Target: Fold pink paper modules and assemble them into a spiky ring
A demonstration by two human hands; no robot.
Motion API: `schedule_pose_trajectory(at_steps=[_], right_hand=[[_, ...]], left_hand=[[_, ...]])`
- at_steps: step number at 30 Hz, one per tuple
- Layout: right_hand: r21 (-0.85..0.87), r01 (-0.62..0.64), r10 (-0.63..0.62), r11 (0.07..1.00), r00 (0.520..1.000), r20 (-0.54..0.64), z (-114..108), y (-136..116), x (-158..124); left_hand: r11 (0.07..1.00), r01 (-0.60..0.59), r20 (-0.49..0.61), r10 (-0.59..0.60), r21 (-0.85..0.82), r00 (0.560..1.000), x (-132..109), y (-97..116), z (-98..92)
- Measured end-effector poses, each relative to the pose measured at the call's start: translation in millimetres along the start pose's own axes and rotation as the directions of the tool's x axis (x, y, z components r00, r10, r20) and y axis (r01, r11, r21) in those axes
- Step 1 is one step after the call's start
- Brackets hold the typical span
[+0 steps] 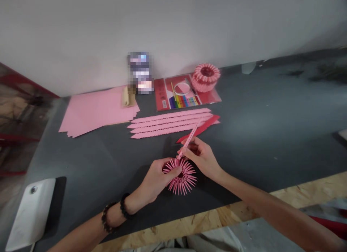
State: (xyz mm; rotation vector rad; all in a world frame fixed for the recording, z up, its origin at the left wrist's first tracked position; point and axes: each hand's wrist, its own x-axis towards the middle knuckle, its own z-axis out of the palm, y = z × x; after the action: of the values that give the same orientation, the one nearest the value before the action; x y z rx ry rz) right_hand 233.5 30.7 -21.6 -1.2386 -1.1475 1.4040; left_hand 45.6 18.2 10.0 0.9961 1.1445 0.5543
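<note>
A round pink folded-paper piece with spiky petals and a dark centre hole is pinched in my left hand, thumb on top. My right hand, just to its upper right, grips a narrow pink folded strip between thumb and fingers. The strip's lower end meets the upper edge of the round piece. Behind my hands lie several long pink zigzag-edged strips, side by side. A red pointed strip rests across their right ends, partly behind the strip I hold.
Pink paper sheets lie at the back left under a beige object. A pixelated item leans at the wall. A red packet bears a pink ring-shaped paper piece. A white device sits near left.
</note>
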Motion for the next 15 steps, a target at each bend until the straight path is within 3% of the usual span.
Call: schedule_pose_trajectory(at_steps=[11, 15], right_hand=[[-0.064, 0.027, -0.019, 0.998, 0.992, 0.122, -4.1, -1.9, 1.6], [-0.115, 0.059, -0.041, 0.992, 0.988, 0.149, -6.1, -6.1, 2.8]], left_hand=[[0.997, 0.056, 0.029, -0.055, -0.055, 0.998, 1.7, 0.7, -2.2], [0.999, 0.008, -0.04, -0.01, -0.037, 0.999, 2.3, -1.8, -2.8]])
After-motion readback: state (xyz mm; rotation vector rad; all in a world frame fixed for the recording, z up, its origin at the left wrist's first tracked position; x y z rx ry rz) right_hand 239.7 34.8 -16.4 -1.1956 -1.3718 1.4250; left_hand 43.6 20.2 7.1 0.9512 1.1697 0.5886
